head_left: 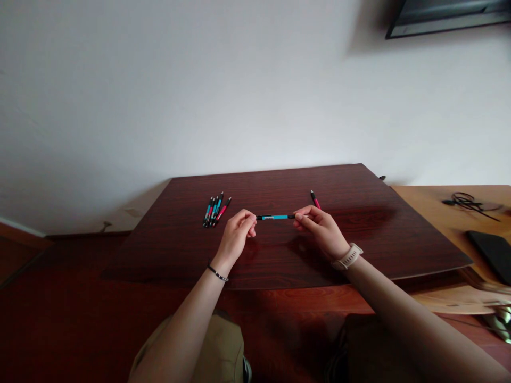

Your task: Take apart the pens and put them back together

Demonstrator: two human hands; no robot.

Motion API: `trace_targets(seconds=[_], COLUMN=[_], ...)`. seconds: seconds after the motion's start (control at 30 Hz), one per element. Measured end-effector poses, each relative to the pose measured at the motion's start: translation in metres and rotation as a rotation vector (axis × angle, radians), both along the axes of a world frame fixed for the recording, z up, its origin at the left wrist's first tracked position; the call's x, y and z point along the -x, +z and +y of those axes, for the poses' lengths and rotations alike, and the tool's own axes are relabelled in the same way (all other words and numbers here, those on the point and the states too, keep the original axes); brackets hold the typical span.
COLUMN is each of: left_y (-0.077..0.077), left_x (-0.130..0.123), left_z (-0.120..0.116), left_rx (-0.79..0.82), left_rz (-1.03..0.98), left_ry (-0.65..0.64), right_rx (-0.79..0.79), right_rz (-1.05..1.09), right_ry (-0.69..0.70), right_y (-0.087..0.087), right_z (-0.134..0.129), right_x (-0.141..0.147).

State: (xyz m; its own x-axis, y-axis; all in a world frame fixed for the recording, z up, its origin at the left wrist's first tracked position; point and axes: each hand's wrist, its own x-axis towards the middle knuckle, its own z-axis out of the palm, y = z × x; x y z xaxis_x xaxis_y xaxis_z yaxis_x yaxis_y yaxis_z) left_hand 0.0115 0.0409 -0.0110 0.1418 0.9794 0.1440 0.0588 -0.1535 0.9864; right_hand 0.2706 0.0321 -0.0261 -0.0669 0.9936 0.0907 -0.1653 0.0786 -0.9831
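A blue pen (280, 217) with black ends is held level above the dark wooden table (279, 186). My left hand (238, 234) pinches its left end, and my right hand (320, 230) pinches its right end between thumb and finger. Left of my left hand lies a group of several blue and red pens (214, 210), side by side with their tips pointing away. Just beyond my right hand a single red pen (315, 199) rests on the table, its near end hidden by the hand.
A lighter wooden table (423, 205) adjoins on the right, bearing a coiled black cable (467, 202) and a flat black object (491, 254). Behind the dark table stands a white wall (239, 106), with a dark screen (451, 18) at the upper right.
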Motion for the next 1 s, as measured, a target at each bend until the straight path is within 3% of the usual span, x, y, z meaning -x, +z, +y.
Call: trace_targets(seconds=[0.47,0.63,1.0], left_y=[-0.0050,-0.0062,-0.0010], left_x=[0.0002,0.0020,0.0000], left_z=[0.0015,0.0021,0.0007], left_rx=[0.010,0.059,0.006], left_rz=[0.099,0.079,0.034], left_ry=[0.019,-0.014,0.000], right_rx=[0.014,0.025,0.030], right_rz=[0.024,0.027,0.032], right_ry=[0.012,0.006,0.004], right_y=[0.0004,-0.0024,-0.0009], right_z=[-0.0004,0.0011,0.0002], right_x=[0.0002,-0.0004,-0.0009])
